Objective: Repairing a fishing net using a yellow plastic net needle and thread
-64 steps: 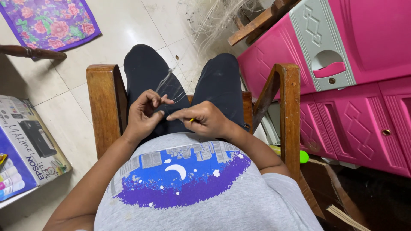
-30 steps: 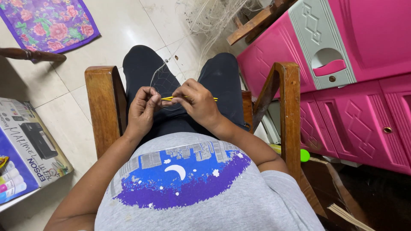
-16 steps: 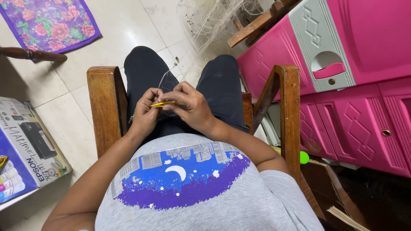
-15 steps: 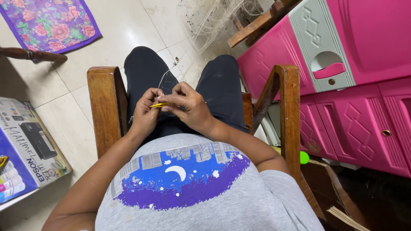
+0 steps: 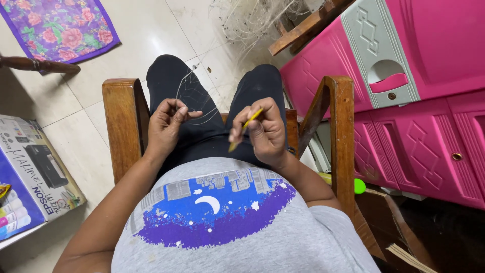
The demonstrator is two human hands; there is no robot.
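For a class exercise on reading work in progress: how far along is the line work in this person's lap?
Done: a heap of pale tangled line lies on the floor beyond the knees. In hand: the left hand pinches a thin clear line looping over the lap, and the right hand grips a slim yellow tool, apart from the left. Left: the loop hangs slack; how much remains cannot be told.

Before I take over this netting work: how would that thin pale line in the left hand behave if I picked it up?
The line probably flops: it curves in loose loops over the lap from the left hand. It looks very light and fine, hard to see against the dark trousers, so likely slippery and quick to tangle, like the heap of netting on the floor.
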